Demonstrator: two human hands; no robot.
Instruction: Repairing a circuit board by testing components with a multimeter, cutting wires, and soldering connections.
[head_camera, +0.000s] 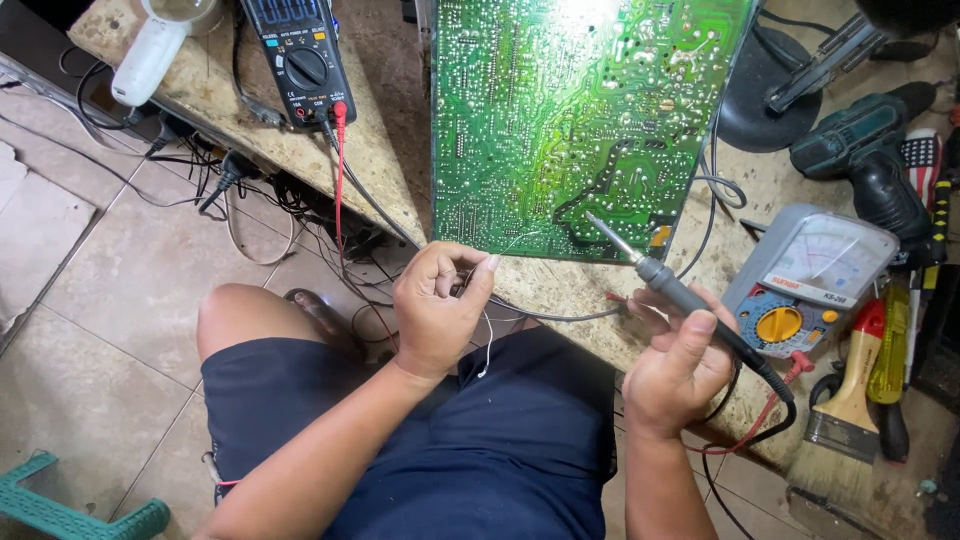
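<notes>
Hands first: my right hand (672, 372) is wrapped around the dark handle of a soldering iron (672, 289), held like a pen. Its thin metal tip points up and left and sits right at the bottom edge of the green circuit board (580, 110), over the shiny solder spots there.

My left hand (436, 312) is just below the board's bottom left corner. Its fingers are pinched shut on a thin silvery wire (487, 345). One end of the wire goes up toward the board, close to the iron's tip, and the other end hangs down in a curl over my dark shorts.

The board lies flat on the desk (380, 150), with its solder side up. To the left of the board is a black meter with a round dial (303, 62), and a red lead runs down from it. To the right of the board sits a grey meter with a yellow knob (810, 280). Farther right of the board are a green drill (870, 150), and lower down, a paintbrush with a wooden handle (842, 410).
</notes>
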